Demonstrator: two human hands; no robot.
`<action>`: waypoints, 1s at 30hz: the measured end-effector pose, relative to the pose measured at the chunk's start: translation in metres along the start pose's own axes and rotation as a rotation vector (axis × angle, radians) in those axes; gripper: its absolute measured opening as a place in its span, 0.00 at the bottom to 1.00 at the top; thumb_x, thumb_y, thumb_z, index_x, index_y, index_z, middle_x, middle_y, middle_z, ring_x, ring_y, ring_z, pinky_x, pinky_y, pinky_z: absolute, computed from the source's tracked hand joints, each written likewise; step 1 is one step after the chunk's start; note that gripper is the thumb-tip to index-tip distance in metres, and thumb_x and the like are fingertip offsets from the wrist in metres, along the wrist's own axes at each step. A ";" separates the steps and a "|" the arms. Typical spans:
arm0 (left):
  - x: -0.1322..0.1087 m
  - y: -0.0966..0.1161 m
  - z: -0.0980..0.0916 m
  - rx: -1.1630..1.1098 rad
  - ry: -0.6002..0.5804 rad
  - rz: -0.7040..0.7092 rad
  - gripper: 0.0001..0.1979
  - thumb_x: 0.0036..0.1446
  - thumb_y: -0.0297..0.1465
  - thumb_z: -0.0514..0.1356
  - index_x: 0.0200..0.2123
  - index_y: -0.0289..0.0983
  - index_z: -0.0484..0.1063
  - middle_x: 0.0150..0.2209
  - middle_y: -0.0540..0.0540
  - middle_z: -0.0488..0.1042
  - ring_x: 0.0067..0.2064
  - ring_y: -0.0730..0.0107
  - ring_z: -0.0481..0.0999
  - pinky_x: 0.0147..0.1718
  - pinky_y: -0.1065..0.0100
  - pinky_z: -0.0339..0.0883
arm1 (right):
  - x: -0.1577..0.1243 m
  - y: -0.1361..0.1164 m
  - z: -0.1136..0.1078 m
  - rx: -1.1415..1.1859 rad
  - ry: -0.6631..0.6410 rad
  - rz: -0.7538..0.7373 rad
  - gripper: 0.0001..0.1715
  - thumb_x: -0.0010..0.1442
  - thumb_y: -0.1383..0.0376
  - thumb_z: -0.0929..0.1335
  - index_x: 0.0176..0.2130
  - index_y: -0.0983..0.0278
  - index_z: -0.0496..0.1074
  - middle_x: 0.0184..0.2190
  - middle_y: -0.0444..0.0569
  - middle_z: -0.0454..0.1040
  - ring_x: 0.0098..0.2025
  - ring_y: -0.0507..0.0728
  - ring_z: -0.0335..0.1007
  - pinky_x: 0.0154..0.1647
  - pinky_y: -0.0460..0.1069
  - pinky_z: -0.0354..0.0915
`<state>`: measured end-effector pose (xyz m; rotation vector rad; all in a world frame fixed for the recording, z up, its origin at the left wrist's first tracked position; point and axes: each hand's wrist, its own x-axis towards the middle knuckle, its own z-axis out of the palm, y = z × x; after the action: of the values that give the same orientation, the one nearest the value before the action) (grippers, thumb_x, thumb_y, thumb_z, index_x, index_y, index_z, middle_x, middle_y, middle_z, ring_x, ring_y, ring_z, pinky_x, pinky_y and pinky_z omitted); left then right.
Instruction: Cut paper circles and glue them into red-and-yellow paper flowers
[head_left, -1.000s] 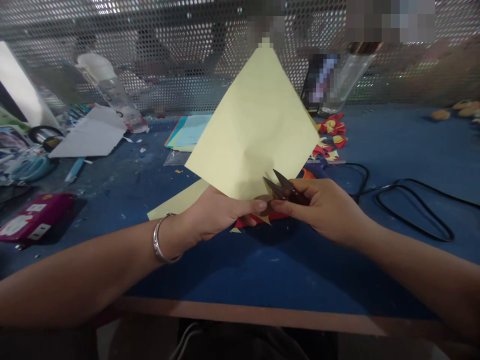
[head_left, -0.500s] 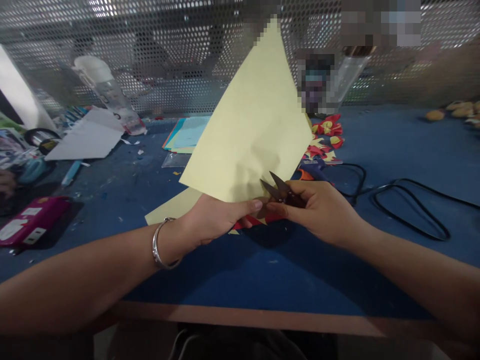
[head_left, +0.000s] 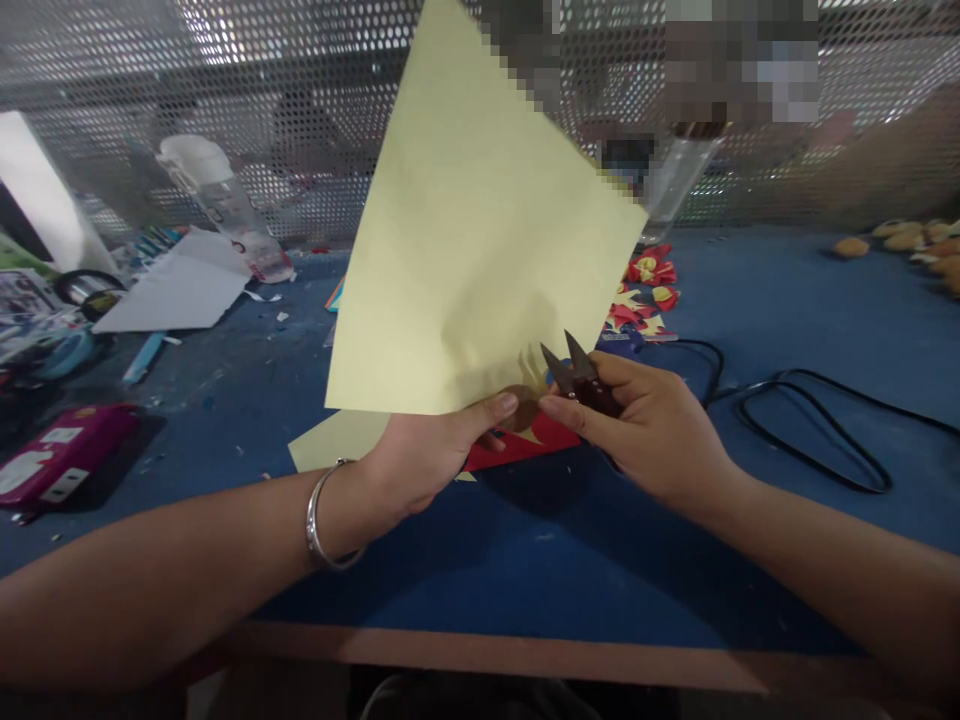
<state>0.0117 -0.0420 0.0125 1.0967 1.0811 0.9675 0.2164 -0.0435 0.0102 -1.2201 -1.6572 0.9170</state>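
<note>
My left hand (head_left: 431,450) pinches the lower corner of a large pale yellow paper sheet (head_left: 472,240), which it holds upright over the blue table (head_left: 525,530). A silver bangle circles that wrist. My right hand (head_left: 645,425) grips small dark snips (head_left: 579,378), whose blades are parted at the sheet's lower right edge, where a few short cuts show. Under both hands lie a red paper piece (head_left: 536,440) and another yellow sheet (head_left: 337,440).
Red and yellow paper flowers (head_left: 646,290) lie behind the snips. A black cable (head_left: 810,420) loops at the right. At the left are a white paper (head_left: 176,290), a plastic bottle (head_left: 225,205), a tape roll and a magenta packet (head_left: 60,460). A perforated metal screen closes the back.
The left hand has turned the yellow sheet counterclockwise and lifted it, so it now reaches the frame's top. The snips stayed at its lower edge, shifted slightly right.
</note>
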 end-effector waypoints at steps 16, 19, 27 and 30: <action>0.000 -0.004 0.001 -0.108 -0.090 -0.152 0.11 0.52 0.35 0.78 0.39 0.41 0.86 0.48 0.43 0.87 0.40 0.63 0.86 0.28 0.72 0.72 | -0.001 0.000 0.000 -0.017 0.004 0.019 0.20 0.57 0.48 0.77 0.34 0.60 0.76 0.28 0.46 0.77 0.30 0.55 0.71 0.31 0.50 0.67; 0.001 -0.006 0.003 -0.149 -0.097 -0.120 0.08 0.54 0.34 0.76 0.38 0.41 0.86 0.49 0.44 0.87 0.42 0.63 0.86 0.33 0.70 0.75 | -0.001 -0.001 -0.002 -0.038 0.009 0.000 0.21 0.59 0.46 0.77 0.35 0.60 0.77 0.29 0.46 0.78 0.30 0.56 0.71 0.31 0.51 0.67; 0.005 0.003 0.007 -0.185 0.048 -0.137 0.05 0.53 0.26 0.74 0.35 0.39 0.86 0.51 0.44 0.86 0.44 0.66 0.85 0.34 0.72 0.76 | 0.000 -0.002 -0.005 -0.114 0.039 -0.051 0.22 0.66 0.44 0.72 0.37 0.59 0.74 0.26 0.44 0.74 0.27 0.54 0.69 0.29 0.51 0.64; 0.006 0.007 0.007 -0.220 0.065 -0.132 0.05 0.54 0.25 0.73 0.35 0.38 0.85 0.49 0.44 0.87 0.44 0.67 0.84 0.34 0.73 0.75 | 0.000 0.002 -0.005 -0.073 -0.006 -0.027 0.24 0.68 0.42 0.71 0.40 0.60 0.74 0.25 0.43 0.74 0.24 0.52 0.66 0.26 0.50 0.62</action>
<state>0.0187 -0.0366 0.0189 0.8101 1.0580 0.9961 0.2213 -0.0423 0.0100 -1.2413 -1.7214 0.8513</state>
